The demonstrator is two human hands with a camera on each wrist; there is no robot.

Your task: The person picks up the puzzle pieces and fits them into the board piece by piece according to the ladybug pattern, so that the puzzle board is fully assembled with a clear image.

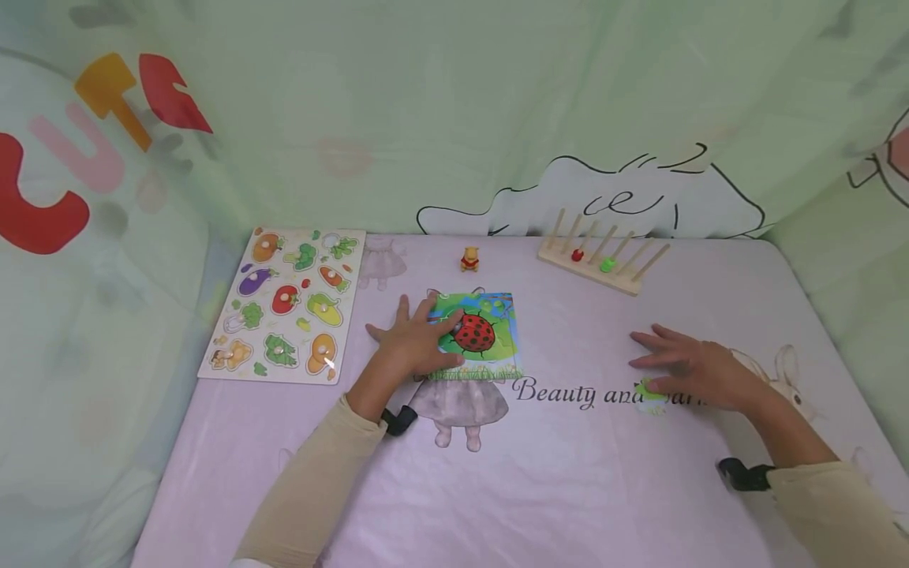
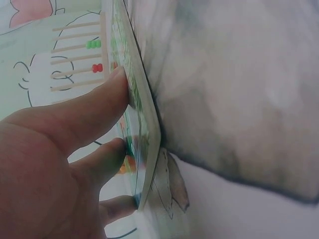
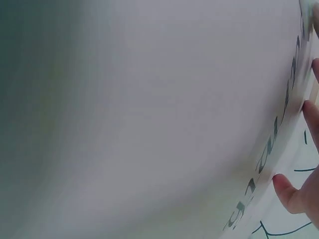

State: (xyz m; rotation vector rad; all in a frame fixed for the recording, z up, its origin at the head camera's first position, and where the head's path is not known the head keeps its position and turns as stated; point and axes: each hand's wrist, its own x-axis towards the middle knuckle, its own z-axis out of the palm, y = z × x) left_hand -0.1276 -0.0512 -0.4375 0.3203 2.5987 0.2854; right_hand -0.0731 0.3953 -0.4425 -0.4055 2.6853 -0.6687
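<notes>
A ladybug picture puzzle (image 1: 490, 347), a flat square board with a green and blue scene, lies mid-table. On its left side my left hand (image 1: 413, 341) rests with fingers spread, thumb and fingertips touching the face of the board. The left wrist view shows the thumb (image 2: 99, 104) and two fingers against the board's thin edge (image 2: 153, 124). Farther right, a small green and white puzzle piece (image 1: 652, 401) lies on the printed lettering, partly under my right hand (image 1: 699, 369). That hand's fingers are extended and apart; its thumb (image 3: 286, 193) is near the cloth in the right wrist view.
A vegetable peg puzzle (image 1: 291, 312) lies at the left. Toward the back stand a small yellow bear figure (image 1: 469, 259) and a wooden peg rack (image 1: 592, 268) with red and green beads. A hanging green cloth (image 1: 369, 118) borders the pink tablecloth (image 1: 540, 481).
</notes>
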